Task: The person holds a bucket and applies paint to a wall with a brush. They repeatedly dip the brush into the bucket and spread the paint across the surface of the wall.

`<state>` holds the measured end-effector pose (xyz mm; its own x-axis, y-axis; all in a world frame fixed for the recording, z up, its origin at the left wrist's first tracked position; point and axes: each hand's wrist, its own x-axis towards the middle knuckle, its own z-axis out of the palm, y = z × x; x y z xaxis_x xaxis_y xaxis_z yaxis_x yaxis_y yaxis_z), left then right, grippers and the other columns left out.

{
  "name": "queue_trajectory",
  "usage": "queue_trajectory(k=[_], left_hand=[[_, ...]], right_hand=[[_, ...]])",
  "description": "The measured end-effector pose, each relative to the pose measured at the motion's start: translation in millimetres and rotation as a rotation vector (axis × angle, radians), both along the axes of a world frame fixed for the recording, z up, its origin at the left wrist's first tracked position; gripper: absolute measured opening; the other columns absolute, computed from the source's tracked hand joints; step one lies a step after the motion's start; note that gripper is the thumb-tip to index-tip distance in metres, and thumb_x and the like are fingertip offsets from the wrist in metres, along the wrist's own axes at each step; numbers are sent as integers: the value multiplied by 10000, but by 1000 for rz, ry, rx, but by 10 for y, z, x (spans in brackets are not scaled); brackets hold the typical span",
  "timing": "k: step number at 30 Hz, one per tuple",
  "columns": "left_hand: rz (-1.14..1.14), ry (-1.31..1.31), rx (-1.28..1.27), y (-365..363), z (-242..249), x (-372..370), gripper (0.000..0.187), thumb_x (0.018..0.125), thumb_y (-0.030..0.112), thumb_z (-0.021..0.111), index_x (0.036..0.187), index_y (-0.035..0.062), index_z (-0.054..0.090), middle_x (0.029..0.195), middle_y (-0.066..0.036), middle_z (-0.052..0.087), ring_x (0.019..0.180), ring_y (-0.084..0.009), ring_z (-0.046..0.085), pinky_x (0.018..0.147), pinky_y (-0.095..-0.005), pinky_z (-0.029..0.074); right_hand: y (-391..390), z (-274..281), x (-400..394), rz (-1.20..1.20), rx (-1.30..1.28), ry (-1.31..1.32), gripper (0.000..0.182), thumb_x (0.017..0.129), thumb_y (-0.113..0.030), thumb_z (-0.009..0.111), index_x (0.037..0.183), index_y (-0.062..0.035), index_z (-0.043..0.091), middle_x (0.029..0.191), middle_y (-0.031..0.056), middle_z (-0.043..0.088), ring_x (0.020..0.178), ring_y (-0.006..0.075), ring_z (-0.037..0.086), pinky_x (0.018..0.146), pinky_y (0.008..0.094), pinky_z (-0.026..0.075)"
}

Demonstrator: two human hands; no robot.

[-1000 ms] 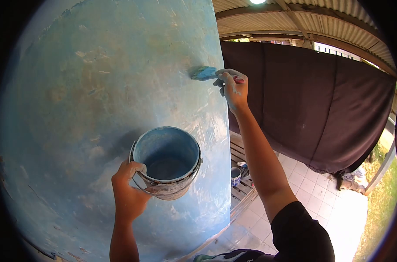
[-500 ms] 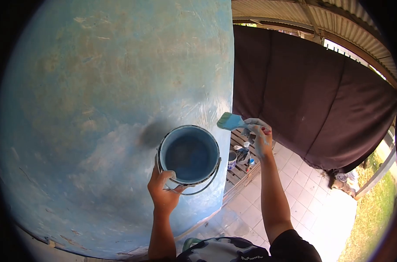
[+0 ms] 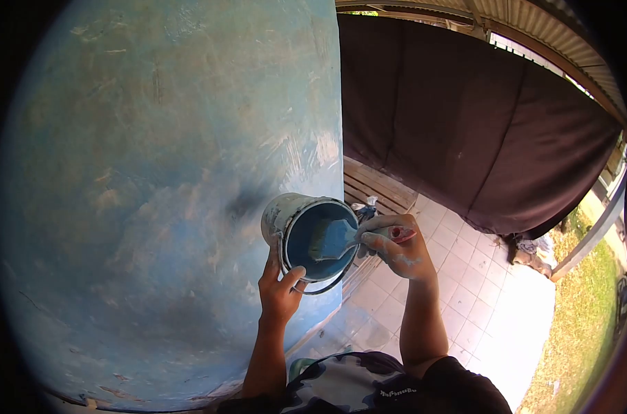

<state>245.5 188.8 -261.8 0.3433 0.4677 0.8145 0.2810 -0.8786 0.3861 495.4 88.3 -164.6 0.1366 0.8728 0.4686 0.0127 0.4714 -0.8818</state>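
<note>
My left hand [image 3: 280, 292] grips a paint-smeared bucket [image 3: 280, 215] from below, its thumb hooked over the near rim. The bucket tilts toward the right, and its inside is coated blue. Pinched in my right hand [image 3: 395, 247] is a wide paintbrush [image 3: 335, 239] with a red handle end. The brush head lies inside the bucket's mouth, bristles pointing left, and its bristles are smeared blue. Blue paint marks the skin of my right hand. Behind the bucket rises a wall [image 3: 155, 138] mottled in blue, grey and white.
A dark brown cloth [image 3: 458, 117] hangs at the back right under a corrugated roof [image 3: 582, 48]. Below it are a slatted wooden bench [image 3: 379, 188] and a tiled floor [image 3: 458, 276]. Grass [image 3: 569, 324] borders the tiles on the right.
My right hand has brought the brush from beside the wall edge down and left into the bucket. The bucket has shifted right and tipped toward the brush.
</note>
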Motion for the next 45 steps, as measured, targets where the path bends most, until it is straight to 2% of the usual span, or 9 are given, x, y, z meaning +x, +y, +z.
queue_trajectory(k=[5,12,15,19,22,28,38,40,45], left_hand=[[1,11,114,34,-89,36,291,660,60,899,841,111,677,1442,-398,517,1316,-527,568,1041,-512,548],[39,84,210,76,-62,-18,276,680,31,869,837,140,670,1404,-368,566,1298,-497,596,1039,-504,562],[57,114,196,62,-35,-9,284,673,21,866,834,143,667,1411,-358,569,1297,-487,601,1030,-495,570],[16,86,156,77,-108,-7,285,672,15,865,845,141,677,1411,-360,567,1301,-482,599,1022,-493,574],[-7,97,130,103,-171,23,302,654,23,880,864,135,695,1427,-366,551,1298,-483,601,1011,-478,579],[-34,7,-158,78,-221,103,442,571,-7,921,936,78,687,1396,-315,600,1213,-476,652,940,-453,576],[-25,-139,-424,112,-341,112,501,562,-84,896,997,10,665,1088,-188,708,1037,-362,702,908,-397,537],[8,-147,-471,127,-309,49,490,587,-103,879,1014,-8,659,1078,-158,711,1035,-307,706,931,-385,536],[19,-260,-456,143,-82,-156,479,656,-75,911,1038,13,637,1052,-53,650,1030,-192,655,1006,-370,527]], right_hand=[[214,-215,-237,-221,-135,-321,172,914,-121,716,939,47,746,796,142,745,713,191,740,669,311,562],[334,-490,-485,-355,-88,-359,140,919,-137,721,910,1,741,758,163,716,660,319,701,642,378,539],[319,-544,-497,-372,-26,-478,150,947,-100,702,935,46,736,775,135,745,678,195,722,649,313,546],[278,-617,-466,-373,-68,-476,155,947,-105,703,932,46,735,770,136,738,669,198,712,644,315,540],[252,-690,-439,-375,-96,-394,155,920,-133,723,916,21,733,760,180,703,634,327,673,624,378,526],[52,-769,-239,-318,-123,55,207,992,-119,665,1066,61,734,822,76,732,731,115,669,652,251,506],[130,-834,9,-190,-113,456,267,1005,-203,645,1143,14,720,877,94,736,705,123,641,603,240,467],[342,-731,-2,-213,31,694,337,1015,-239,628,1237,10,681,926,97,733,734,112,622,585,240,445],[1032,-245,87,-192,214,747,357,1024,-221,623,1289,17,649,985,110,733,798,110,632,571,234,426]])
